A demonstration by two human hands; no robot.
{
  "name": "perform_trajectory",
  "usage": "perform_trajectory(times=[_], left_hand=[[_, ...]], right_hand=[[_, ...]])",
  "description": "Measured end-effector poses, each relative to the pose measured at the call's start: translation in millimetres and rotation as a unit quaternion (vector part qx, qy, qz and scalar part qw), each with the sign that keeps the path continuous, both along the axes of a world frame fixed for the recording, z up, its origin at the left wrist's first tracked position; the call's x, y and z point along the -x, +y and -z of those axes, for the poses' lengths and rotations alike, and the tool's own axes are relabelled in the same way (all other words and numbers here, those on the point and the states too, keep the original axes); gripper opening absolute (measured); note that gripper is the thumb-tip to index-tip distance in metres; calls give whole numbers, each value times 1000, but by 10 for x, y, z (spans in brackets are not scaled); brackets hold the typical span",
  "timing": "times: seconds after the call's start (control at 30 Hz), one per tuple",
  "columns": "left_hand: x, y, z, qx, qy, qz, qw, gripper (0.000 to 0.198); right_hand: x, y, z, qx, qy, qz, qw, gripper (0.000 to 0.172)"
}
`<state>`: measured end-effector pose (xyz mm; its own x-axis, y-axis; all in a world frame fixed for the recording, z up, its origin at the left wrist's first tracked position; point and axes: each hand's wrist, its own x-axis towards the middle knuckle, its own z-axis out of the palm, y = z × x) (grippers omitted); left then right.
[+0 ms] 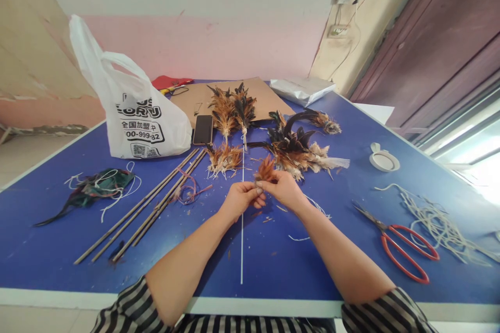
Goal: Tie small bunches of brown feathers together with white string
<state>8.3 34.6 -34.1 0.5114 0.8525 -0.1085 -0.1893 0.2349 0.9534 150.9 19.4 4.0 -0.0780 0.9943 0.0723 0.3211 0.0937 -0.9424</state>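
Between my two hands, over the middle of the blue table (pixel 211 270), is a small bunch of orange-brown feathers (pixel 266 166). My right hand (pixel 284 187) pinches it near the quills. The fingertips of my left hand (pixel 241 200) are closed at its lower end, touching the right fingers. Just behind lies a fringe of brown feathers (pixel 224 158) with pale quill ends. Farther back, two tied feather bundles (pixel 224 109) rest on cardboard. A loose pile of black and brown feathers (pixel 295 148) spreads beyond my right hand.
Thin sticks (pixel 156 203), a white plastic bag (pixel 144 109) and a phone (pixel 203 130) are on the left. Red-handled scissors (pixel 396 242), white string (pixel 433 218) and a tape roll (pixel 385 160) lie on the right. Green-black feathers (pixel 101 184) sit far left.
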Motion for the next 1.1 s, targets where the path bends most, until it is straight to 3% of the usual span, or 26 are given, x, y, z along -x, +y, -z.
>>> perform_trajectory(times=[0.23,0.33,0.5,0.67,0.87,0.97,1.1], left_hand=[[56,7,-82,75,-37,82,993,30],[68,17,-81,76,-25,78,994,30],[66,23,-35,-42,70,22,996,27],[78,41,-14,-188,150,-29,970,21],[82,57,-11,-254,183,-42,949,18],[75,50,-3,-215,160,-34,963,20],[74,27,-17,-72,95,26,993,27]], right_hand=[[-134,65,60,40,74,-9,996,20],[-151,69,61,56,98,-24,993,19],[-92,29,29,20,60,-41,997,13],[-29,18,31,-14,-5,-16,1000,14],[9,32,56,-28,-22,6,999,15],[11,26,55,-20,4,1,1000,15],[-24,20,53,28,71,-25,997,19]])
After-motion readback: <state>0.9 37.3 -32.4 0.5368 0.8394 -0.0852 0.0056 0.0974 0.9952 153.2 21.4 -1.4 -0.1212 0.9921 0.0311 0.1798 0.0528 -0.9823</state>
